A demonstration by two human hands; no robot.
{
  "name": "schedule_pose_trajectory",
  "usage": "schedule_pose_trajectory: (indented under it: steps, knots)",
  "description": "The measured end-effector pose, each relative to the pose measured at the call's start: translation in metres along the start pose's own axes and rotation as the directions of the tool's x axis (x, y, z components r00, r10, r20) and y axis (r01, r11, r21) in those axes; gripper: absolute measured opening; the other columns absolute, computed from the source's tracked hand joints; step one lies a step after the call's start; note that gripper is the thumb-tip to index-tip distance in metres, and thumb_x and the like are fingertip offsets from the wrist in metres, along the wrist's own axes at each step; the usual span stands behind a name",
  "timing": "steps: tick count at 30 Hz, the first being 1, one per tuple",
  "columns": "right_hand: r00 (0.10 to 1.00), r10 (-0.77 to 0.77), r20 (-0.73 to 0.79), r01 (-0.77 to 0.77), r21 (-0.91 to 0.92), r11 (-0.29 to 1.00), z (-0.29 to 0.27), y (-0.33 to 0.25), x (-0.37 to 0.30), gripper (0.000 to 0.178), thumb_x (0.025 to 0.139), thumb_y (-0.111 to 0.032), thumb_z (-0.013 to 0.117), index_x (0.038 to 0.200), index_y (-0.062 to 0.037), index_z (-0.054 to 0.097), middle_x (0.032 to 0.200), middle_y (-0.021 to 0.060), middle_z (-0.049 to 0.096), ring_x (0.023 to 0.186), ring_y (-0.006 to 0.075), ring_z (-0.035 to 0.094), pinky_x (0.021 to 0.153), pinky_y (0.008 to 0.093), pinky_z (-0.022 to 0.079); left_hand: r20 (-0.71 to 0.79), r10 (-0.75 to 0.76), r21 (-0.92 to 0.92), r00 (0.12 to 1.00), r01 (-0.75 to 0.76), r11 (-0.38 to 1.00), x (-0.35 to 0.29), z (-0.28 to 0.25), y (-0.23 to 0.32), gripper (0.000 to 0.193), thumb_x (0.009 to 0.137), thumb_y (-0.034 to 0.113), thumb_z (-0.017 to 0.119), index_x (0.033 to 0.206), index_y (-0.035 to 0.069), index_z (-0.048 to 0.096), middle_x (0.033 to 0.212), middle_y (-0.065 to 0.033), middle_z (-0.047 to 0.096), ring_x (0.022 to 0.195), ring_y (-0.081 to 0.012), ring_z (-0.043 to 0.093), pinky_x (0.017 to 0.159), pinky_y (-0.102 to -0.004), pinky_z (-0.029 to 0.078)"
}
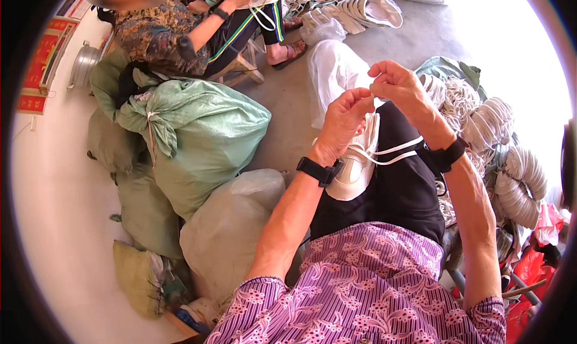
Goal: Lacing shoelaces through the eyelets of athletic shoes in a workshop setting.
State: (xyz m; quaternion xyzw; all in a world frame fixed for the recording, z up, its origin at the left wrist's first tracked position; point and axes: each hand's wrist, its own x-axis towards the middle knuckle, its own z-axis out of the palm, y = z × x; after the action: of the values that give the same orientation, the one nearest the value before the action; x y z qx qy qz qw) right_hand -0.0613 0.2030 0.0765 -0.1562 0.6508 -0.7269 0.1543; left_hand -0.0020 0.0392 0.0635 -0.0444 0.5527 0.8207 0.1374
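Note:
A cream-white shoe [351, 177] rests on my thigh, its toe pointing toward my body. White shoelace [396, 154] runs out of it and loops to the right over my dark trousers. Just above the shoe's opening, my left hand [344, 120] is closed in a pinch on a thin white piece of the lace. My right hand [399, 91] meets it fingertip to fingertip, pinching the same lace. The fingers partly hide the lace end and the back of the shoe.
Stuffed green sacks [204, 124] and a translucent bag [234, 230] crowd my left. Bundled white shoe parts [481, 124] lie piled at my right, with red plastic bags [529, 272] nearer. A white plastic bag [333, 73] lies ahead. Beyond, a seated person [174, 37] handles a white piece.

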Motion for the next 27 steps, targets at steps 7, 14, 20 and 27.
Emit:
schedule_pose_trajectory:
  steps: [7,14,20,27]
  knots:
    - [1.0,-0.026,-0.007,0.026,-0.013,1.0,0.0,-0.001,-0.004,0.026,0.079,-0.012,0.065,0.101,0.001,0.058,0.078,0.001,0.059,0.072,0.0058,0.054,0.064,0.0201,0.041,-0.001,0.068,0.087,0.998,-0.068,0.994,0.002,0.004,-0.006,0.027,0.089,0.022,0.064,0.11,0.005,0.059,0.085,0.0023,0.061,0.062,-0.0002,0.046,0.053,-0.0158,0.038]
    - [0.961,-0.136,-0.24,0.132,-0.032,0.991,0.001,0.012,-0.008,0.029,0.081,-0.018,0.068,0.102,0.0003,0.059,0.075,-0.0006,0.058,0.069,0.0047,0.052,0.061,0.0194,0.041,-0.132,0.149,0.118,0.98,-0.134,0.984,0.009,-0.002,-0.014,0.02,0.086,0.015,0.068,0.101,0.003,0.063,0.08,0.0044,0.059,0.066,-0.0012,0.048,0.055,-0.0161,0.04]
    - [0.955,0.293,-0.038,-0.29,0.074,0.954,0.002,0.019,-0.032,0.038,0.086,-0.039,0.063,0.104,-0.0055,0.063,0.091,-0.0005,0.061,0.079,0.0064,0.053,0.072,0.0208,0.042,-0.192,0.246,0.086,0.95,-0.233,0.969,0.006,0.001,-0.011,0.016,0.085,0.011,0.069,0.097,0.003,0.063,0.08,0.0038,0.06,0.061,-0.0005,0.047,0.053,-0.015,0.04]
    - [0.973,0.231,0.022,-0.228,0.286,0.931,0.014,0.021,-0.029,0.037,0.089,-0.043,0.058,0.101,-0.0086,0.064,0.091,-0.0027,0.063,0.085,0.0051,0.055,0.076,0.0238,0.042,-0.104,0.333,0.262,0.937,-0.297,0.918,0.002,0.011,-0.006,0.018,0.084,0.012,0.07,0.096,0.002,0.062,0.083,-0.0019,0.065,0.07,-0.0042,0.057,0.064,-0.0187,0.047]
